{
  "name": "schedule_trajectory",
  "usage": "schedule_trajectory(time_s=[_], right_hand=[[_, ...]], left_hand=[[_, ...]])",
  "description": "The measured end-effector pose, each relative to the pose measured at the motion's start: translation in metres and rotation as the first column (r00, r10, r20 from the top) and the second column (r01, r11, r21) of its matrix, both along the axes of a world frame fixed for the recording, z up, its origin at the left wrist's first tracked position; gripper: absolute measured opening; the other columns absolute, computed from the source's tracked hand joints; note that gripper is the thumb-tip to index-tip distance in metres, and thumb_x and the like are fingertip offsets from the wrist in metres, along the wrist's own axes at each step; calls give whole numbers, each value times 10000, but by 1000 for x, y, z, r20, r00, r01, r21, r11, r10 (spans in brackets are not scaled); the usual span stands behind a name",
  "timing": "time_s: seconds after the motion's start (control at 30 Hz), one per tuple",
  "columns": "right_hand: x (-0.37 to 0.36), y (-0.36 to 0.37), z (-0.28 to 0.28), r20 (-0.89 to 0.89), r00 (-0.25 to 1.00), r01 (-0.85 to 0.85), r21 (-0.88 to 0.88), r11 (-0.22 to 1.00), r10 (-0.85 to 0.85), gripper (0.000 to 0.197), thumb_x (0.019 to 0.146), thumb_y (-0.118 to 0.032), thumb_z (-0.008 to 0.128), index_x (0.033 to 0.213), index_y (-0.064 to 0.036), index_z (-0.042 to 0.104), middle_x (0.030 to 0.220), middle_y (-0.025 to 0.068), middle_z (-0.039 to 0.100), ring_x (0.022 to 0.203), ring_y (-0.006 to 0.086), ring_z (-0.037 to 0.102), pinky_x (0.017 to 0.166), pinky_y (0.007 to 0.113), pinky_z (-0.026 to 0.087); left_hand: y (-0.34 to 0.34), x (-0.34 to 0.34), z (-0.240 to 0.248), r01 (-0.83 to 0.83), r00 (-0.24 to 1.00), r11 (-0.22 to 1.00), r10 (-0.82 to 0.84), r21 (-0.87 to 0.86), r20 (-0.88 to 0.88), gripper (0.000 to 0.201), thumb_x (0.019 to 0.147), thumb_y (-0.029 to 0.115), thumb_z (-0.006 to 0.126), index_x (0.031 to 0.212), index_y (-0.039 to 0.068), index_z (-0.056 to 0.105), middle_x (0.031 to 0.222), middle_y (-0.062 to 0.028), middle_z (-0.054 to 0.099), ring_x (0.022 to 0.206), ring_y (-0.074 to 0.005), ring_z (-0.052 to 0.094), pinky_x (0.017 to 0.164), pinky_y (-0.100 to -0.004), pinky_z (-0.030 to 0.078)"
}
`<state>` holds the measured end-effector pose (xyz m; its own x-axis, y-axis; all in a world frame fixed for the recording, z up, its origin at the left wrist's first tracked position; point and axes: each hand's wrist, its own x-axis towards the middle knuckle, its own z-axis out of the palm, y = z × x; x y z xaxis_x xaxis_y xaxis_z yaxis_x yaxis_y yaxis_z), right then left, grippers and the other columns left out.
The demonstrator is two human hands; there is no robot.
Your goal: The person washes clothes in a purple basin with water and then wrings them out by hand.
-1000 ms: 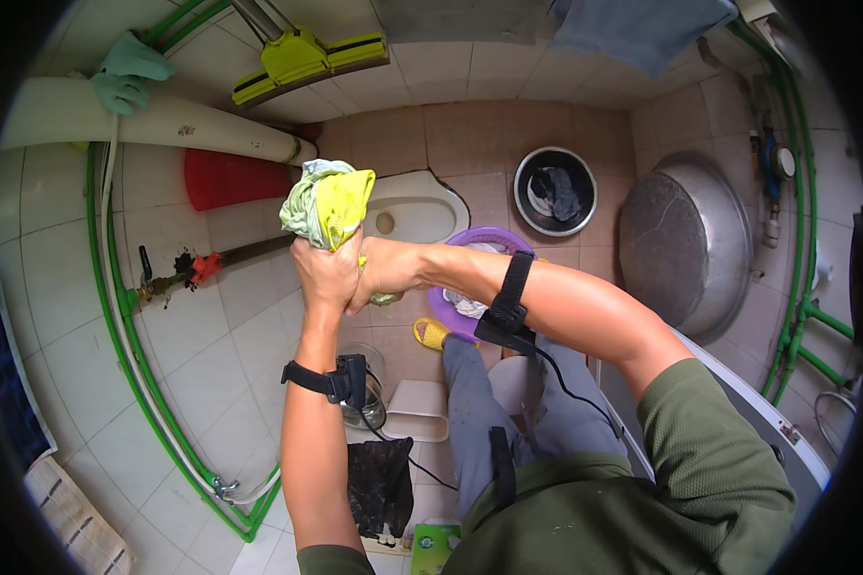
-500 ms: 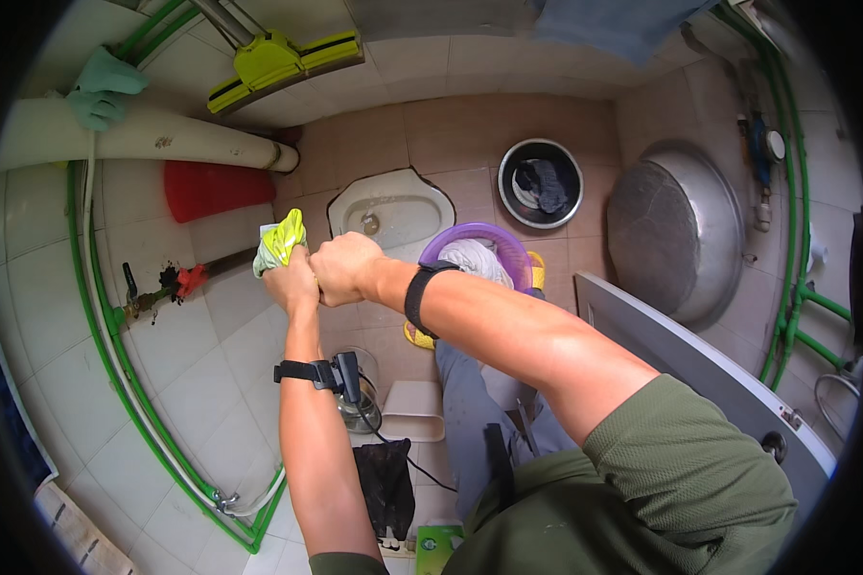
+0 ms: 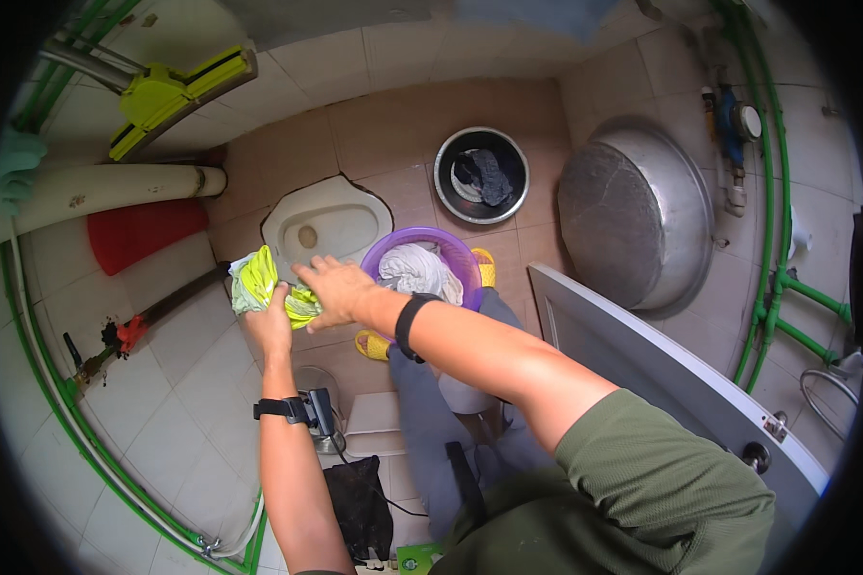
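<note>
A crumpled neon-yellow and pale cloth (image 3: 254, 278) is bunched in my left hand (image 3: 271, 324), whose fingers are wrapped round it. One end of the cloth sticks out toward my right hand (image 3: 340, 290). That hand is open with its fingers spread, and its thumb side is at the cloth's end; whether it touches cannot be made out. Below and beyond my hands is a white squat toilet (image 3: 340, 203). Right of it stands a purple basin (image 3: 467, 271) with a wet white cloth (image 3: 420, 269) inside, near my yellow slippers (image 3: 374, 345).
A metal basin (image 3: 438, 182) holding dark cloth is farther back. A large steel basin (image 3: 612, 220) leans against the right wall, beside a grey door (image 3: 662, 369). Red plastic (image 3: 149, 235), a white pipe (image 3: 115, 199) and a green mop head (image 3: 163, 101) line the left wall.
My right hand has opened from a fist on the cloth and its fingers have spread. More of the cloth shows between my hands. The whole view has shifted, bringing the surroundings leftward.
</note>
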<state>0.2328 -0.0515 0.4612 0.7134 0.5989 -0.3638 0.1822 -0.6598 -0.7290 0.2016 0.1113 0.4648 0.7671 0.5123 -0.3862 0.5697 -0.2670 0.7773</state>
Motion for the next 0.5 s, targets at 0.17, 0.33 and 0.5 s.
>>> schedule_trajectory(time_s=[0.17, 0.33, 0.5], right_hand=[[-9, -145, -125, -183, 983, -48, -229, 972, 5, 889, 755, -481, 727, 1446, -70, 347, 1382, 208, 473, 1283, 370, 458, 1045, 497, 393], [2, -280, -264, -131, 907, 232, -638, 735, -400, 661, 805, -265, 699, 1342, -9, 411, 1233, 219, 576, 1149, 376, 576, 955, 442, 494], [19, -366, -386, 52, 722, 552, -644, 530, -690, 813, 791, -358, 714, 1387, 37, 326, 1285, 289, 533, 1174, 422, 549, 1009, 429, 451]], left_hand=[[-62, -61, -97, 267, 898, 958, -206, 108, -389, 425, 736, 205, 796, 1075, -17, 665, 1063, -183, 695, 965, -314, 671, 840, -391, 495], [-118, -134, -218, 436, 795, 895, -332, 98, -507, 480, 710, 218, 807, 1100, -16, 653, 1002, -170, 708, 966, -308, 678, 844, -406, 509], [-155, -192, -318, 403, 755, 884, -467, -236, -460, 616, 647, 138, 814, 1198, -5, 579, 1069, -204, 643, 1048, -378, 589, 968, -440, 426]])
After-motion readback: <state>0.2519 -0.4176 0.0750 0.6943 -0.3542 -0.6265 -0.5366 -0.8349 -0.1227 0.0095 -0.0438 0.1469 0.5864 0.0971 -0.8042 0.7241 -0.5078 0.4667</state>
